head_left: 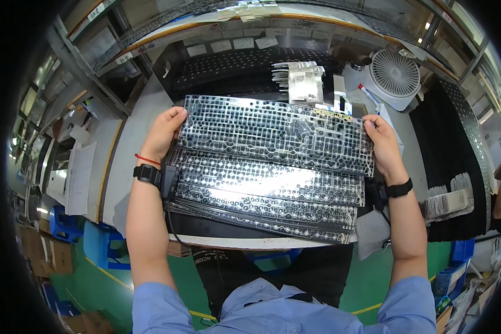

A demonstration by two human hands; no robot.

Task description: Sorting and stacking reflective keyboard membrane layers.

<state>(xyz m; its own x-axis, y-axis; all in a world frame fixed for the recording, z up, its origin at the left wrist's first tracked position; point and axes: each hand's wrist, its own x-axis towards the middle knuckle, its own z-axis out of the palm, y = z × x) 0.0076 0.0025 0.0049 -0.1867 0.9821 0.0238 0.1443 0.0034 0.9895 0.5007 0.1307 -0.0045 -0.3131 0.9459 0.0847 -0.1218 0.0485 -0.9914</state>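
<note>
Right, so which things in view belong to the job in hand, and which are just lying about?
Seemingly in use:
Thin rectangular black sheet, silver-patterned, held by left hand and right hand
Stack of similar patterned sheets, nearer the person

Seemingly just lying about:
White plastic fan with round grille
Slim white pen, red end
Brown cardboard box, left side

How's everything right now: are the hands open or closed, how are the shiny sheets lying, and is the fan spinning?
Left hand: closed on the top sheet's left end
Right hand: closed on its right end
Top sheet: held at both ends
Sheets beneath: overlapping, spread out
White fan: standing; can't tell if it's spinning
Red bracelet: worn
</note>
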